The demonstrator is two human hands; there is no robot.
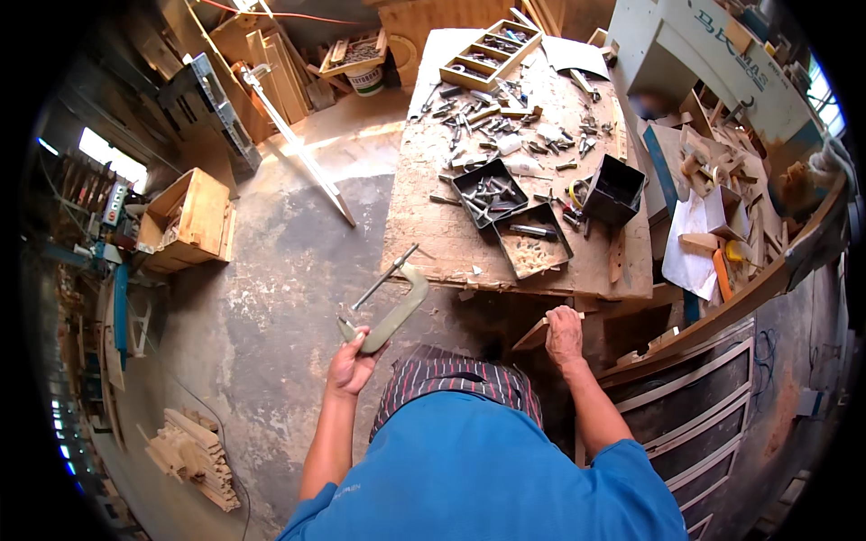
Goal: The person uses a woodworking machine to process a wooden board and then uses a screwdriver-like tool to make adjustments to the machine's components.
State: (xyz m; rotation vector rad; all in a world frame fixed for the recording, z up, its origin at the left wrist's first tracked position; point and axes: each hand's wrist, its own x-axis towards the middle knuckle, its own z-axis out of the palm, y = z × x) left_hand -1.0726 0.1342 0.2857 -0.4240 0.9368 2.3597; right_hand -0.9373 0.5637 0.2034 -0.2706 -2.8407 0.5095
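Holding: you are gripping a C-clamp in your left hand, fingers closed round the lower end of its frame.
Clamp position: it is hanging over the floor, just left of the workbench, screw pointing up and away.
Right hand: you are resting it, fingers curled, on a wood block below the bench edge.
Bench: black trays are sitting among scattered hardware.
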